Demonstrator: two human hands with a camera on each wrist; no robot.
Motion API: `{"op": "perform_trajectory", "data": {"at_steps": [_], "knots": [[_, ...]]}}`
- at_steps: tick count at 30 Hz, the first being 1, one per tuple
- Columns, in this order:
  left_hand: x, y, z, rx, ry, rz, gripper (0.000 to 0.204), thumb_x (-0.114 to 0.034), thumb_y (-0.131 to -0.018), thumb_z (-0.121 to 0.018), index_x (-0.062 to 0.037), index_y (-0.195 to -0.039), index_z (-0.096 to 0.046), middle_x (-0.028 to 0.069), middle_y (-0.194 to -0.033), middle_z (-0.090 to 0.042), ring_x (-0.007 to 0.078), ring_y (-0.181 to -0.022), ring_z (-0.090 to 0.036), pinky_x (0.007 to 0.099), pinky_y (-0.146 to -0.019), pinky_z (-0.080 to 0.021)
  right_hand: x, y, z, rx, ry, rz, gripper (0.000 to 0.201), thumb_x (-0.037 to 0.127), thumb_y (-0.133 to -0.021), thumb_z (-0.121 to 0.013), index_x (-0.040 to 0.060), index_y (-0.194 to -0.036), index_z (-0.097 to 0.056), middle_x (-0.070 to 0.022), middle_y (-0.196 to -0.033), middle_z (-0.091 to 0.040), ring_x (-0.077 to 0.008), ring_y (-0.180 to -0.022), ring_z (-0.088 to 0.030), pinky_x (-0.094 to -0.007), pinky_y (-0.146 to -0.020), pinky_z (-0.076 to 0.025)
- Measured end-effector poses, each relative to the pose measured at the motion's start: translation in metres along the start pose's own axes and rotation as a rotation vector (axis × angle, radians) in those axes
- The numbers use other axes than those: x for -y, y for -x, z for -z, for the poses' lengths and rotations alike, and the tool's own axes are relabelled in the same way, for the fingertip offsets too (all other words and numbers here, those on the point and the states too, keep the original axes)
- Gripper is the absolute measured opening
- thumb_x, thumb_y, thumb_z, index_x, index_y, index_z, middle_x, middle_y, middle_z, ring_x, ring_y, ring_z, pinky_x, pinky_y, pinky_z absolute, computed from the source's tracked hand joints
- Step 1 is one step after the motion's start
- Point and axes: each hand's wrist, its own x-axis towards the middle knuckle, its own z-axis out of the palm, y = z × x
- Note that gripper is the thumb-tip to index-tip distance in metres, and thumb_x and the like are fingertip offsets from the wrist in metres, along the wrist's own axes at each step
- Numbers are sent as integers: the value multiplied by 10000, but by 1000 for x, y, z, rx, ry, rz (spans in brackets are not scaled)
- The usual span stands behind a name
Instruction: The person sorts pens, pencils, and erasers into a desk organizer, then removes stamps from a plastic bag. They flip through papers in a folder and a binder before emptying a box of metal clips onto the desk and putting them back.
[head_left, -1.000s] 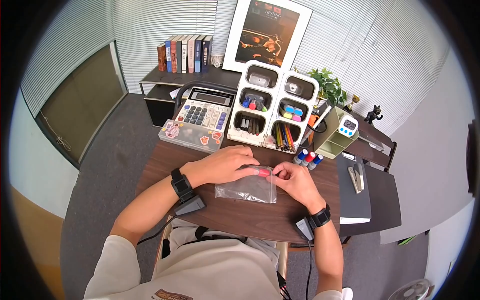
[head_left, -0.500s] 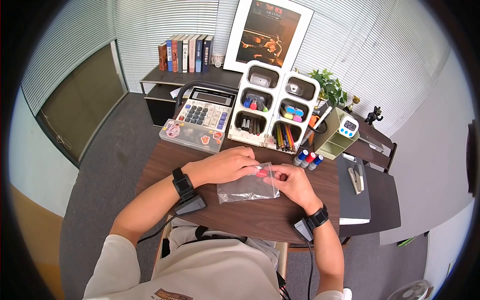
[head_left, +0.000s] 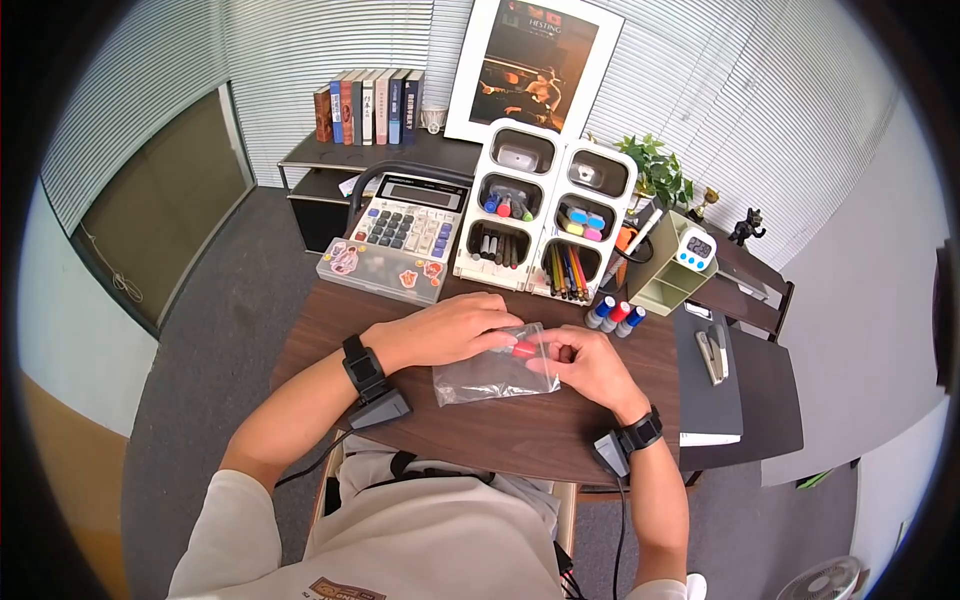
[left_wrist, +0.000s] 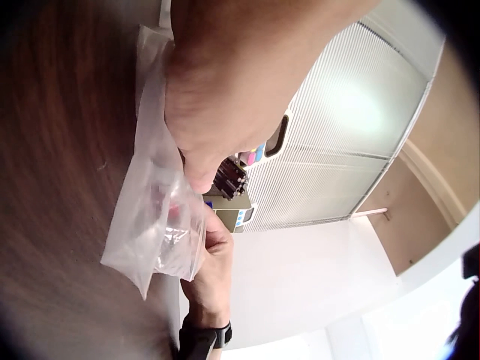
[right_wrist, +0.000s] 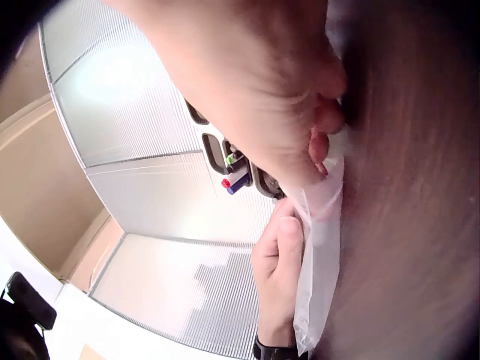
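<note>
A clear plastic bag (head_left: pixel 480 382) lies on the brown desk, its mouth at the right. A small red-ended thing (head_left: pixel 524 349) shows through the plastic near the top edge, its other end hidden by the left fingers. My left hand (head_left: pixel 455 328) holds the bag's upper edge around that thing, thumb and fingers together. At the bag's right end my right hand (head_left: pixel 592 368) pinches the plastic between thumb and forefinger. In the left wrist view the bag (left_wrist: pixel 154 214) hangs in loose folds below the left hand (left_wrist: pixel 217 90).
Behind the hands stands a white organizer (head_left: pixel 545 215) with pens and pencils. Left of it are a calculator (head_left: pixel 408 222) and a stickered clear case (head_left: pixel 380 272). Three blue- and red-capped bottles (head_left: pixel 615 317) stand at the right, and a stapler (head_left: pixel 712 355) lies beyond.
The bag's right end has swung slightly up and right, and the right fingers now reach farther over its edge. The left hand has stayed nearly in place.
</note>
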Motion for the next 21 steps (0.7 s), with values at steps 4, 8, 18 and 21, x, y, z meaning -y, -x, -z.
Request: {"op": "perform_trajectory", "data": {"at_steps": [4, 8, 18, 21], "knots": [[1, -1, -1, 8, 12, 2, 360, -250, -1074, -553, -8, -1320, -657, 140, -1111, -632, 317, -1092, -619, 424, -964, -494, -2, -1, -1, -40, 32, 22, 258, 155, -912, -805, 105, -1164, -788, 11, -754, -564, -83, -654, -476, -285, -602, -442], [2, -1, -2, -7, 13, -22, 358, -252, -1083, -539, -1, -1304, -666, 141, -1110, -633, 318, -1087, -619, 424, -957, -496, -5, -1, 4, -1, 63, 120, 250, 152, -915, -800, 119, -1163, -792, 6, -777, -583, -90, -655, -480, -293, -608, -449], [0, -1, -1, -16, 9, -27, 351, -246, -1079, -548, 5, -1288, -676, 139, -1111, -636, 316, -1084, -621, 418, -959, -497, -3, -1, 4, 14, 12, 14, 255, 199, -903, -815, 108, -1140, -794, -24, -771, -611, -118, -656, -541, -303, -615, -478], [2, -1, -3, -24, 14, -31, 349, -243, -1073, -556, 5, -1286, -677, 139, -1108, -638, 315, -1086, -622, 416, -960, -497, -3, 0, 5, 19, 16, 29, 253, 171, -912, -804, 117, -1158, -791, 0, -782, -599, -95, -667, -515, -284, -619, -466]]}}
